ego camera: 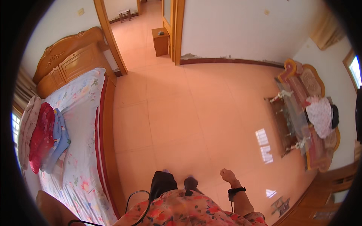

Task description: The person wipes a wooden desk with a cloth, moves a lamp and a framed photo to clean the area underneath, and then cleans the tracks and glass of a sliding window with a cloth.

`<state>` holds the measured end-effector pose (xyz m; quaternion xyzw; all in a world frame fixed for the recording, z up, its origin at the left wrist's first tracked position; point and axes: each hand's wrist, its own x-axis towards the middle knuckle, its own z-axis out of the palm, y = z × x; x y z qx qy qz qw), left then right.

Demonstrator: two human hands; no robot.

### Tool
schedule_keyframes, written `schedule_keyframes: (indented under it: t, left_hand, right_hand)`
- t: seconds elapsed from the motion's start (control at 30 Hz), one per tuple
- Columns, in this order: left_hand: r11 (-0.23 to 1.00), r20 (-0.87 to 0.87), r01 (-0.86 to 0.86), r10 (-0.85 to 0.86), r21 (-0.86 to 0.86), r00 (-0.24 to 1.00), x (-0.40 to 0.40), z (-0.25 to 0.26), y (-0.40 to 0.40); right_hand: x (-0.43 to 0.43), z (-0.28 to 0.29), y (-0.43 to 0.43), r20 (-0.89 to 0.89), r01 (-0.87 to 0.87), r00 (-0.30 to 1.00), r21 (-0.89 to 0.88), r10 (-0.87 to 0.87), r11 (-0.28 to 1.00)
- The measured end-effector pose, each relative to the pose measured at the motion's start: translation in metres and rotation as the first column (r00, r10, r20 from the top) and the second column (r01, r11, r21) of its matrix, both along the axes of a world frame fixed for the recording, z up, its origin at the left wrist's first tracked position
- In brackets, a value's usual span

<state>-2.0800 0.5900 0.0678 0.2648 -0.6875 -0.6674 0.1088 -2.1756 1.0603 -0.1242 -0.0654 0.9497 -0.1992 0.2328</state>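
My right hand hangs over the tiled floor in front of me, fingers curled in, with nothing visible in it. A black band with a cable sits on that wrist. My left hand is out of view; only part of the left arm shows at the lower left, beside the bed. The bed, left of me, has a floral sheet. Folded bedding lies on it: a red quilt, a blue one and a pale one.
An open doorway shows a small wooden cabinet and a stool. At right stand a glass-topped table and an ornate sofa with cloth on it. Wooden furniture and a small stool are lower right.
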Motion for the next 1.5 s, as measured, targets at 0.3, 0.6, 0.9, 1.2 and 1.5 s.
schedule_keyframes:
  t: [0.3, 0.6, 0.9, 1.2, 1.5]
  left_hand:
    - [0.947, -0.969, -0.313, 0.137, 0.068, 0.207, -0.184, 0.193, -0.121]
    - [0.899, -0.124, 0.107, -0.175, -0.424, 0.977, -0.502, -0.034, -0.285]
    - [0.777, 0.911, 0.577, -0.01, -0.252, 0.412, -0.481, -0.192, -0.329]
    - [0.733, 0.857, 0.668, -0.256, -0.129, 0.447, -0.46, -0.225, -0.282]
    - [0.877, 0.554, 0.261, 0.007, -0.404, 0.833, -0.69, -0.282, -0.395]
  right_hand:
    - [-0.201, 0.004, -0.037, 0.371, 0.023, 0.929, -0.014, -0.016, 1.0]
    - [-0.37, 0.028, -0.144, 0.672, 0.143, 0.719, 0.107, -0.178, 0.984]
    - [-0.665, -0.049, -0.253, 0.377, -0.068, 0.918, -0.15, 0.121, 0.986]
    - [-0.994, 0.016, -0.508, 0.033, -0.494, 0.868, -0.04, 0.496, 0.868]
    - [-1.14, 0.003, -0.598, 0.354, -0.369, 0.86, -0.065, 0.367, 0.927]
